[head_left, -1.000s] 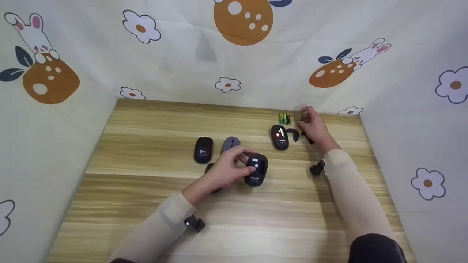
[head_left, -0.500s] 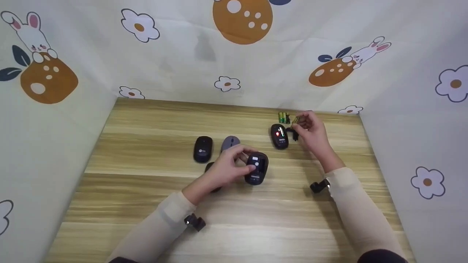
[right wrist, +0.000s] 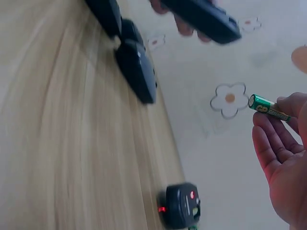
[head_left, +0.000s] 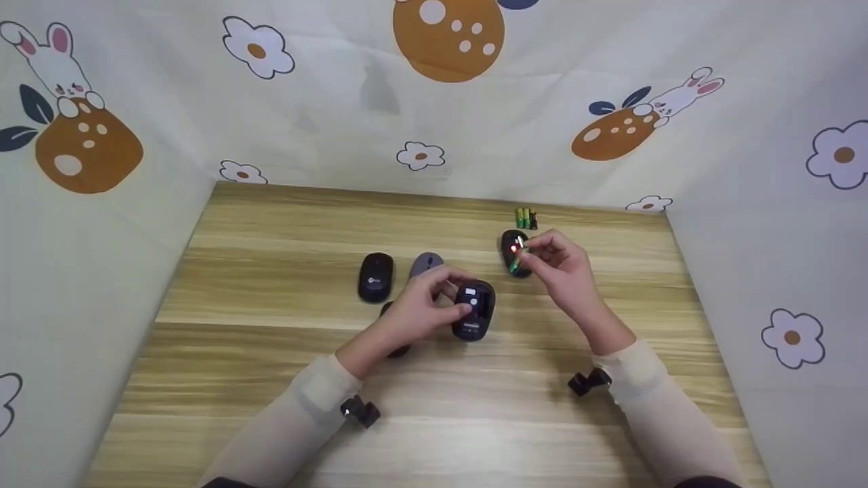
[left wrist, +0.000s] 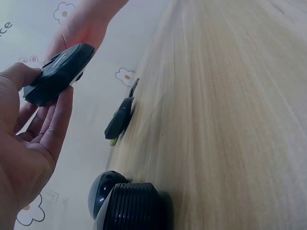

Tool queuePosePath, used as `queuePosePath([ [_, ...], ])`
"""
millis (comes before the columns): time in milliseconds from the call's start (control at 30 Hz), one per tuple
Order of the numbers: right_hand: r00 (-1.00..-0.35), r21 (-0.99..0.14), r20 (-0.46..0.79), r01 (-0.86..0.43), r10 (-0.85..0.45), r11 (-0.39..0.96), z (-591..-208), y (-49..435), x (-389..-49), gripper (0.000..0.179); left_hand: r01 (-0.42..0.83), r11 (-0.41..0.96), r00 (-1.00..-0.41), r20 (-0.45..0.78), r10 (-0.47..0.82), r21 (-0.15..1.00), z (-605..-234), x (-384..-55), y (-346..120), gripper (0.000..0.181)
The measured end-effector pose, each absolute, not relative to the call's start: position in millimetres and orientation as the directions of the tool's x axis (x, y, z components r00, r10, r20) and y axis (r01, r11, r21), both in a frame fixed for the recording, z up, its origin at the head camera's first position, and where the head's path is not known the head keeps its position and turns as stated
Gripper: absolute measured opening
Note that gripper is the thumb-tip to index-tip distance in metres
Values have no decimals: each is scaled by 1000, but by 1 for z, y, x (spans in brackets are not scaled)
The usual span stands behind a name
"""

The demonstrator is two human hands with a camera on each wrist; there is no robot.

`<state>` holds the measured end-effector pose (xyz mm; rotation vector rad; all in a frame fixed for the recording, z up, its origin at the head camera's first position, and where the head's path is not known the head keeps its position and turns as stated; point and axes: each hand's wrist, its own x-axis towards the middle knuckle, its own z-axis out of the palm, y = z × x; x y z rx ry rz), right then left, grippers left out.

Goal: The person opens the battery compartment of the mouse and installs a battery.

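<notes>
**Working Position: Each Hand Loaded**

Your wood-grain bench (head_left: 271,237) is enclosed on three sides by a pale sheet (head_left: 325,102) printed with oranges, rabbits and flowers. A black mouse (head_left: 376,278) and a grey mouse (head_left: 426,263) lie left of centre; a row of batteries (head_left: 525,218) lies at the rear, behind an underside-up lit mouse (head_left: 510,252).

Compared with one second ago, your right hand (head_left: 566,268) has moved from beside the row toward you, to the lit mouse's right side; your left hand (head_left: 427,305) is practically unchanged.

Your left hand grips the dark mouse (head_left: 475,312) above the bench, thumb on its underside, slot exposed. Your right hand pinches a green battery (right wrist: 266,106) between thumb and fingers, clear of the bench.
</notes>
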<state>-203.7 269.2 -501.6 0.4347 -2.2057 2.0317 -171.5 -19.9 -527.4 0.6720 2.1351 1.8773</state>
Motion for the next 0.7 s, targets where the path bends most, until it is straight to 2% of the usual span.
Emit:
queuePosePath([
  [267,-909,-935,339,-353,-242,17,-493,254,-183,16,190,83,-873,130,471,978,-528,-172,-19,46],
  [433,-905,-937,327,-348,-272,31,-490,247,-174,13,200,81,-868,139,476,976,-527,-172,-19,46],
  [533,-895,-926,332,-369,-299,76,-490,243,-170,13,204,84,-867,140,478,975,-527,-172,-19,45],
  [700,-843,-863,390,-475,-371,171,-490,237,-167,16,206,88,-866,139,480,975,-528,-171,-19,46],
])
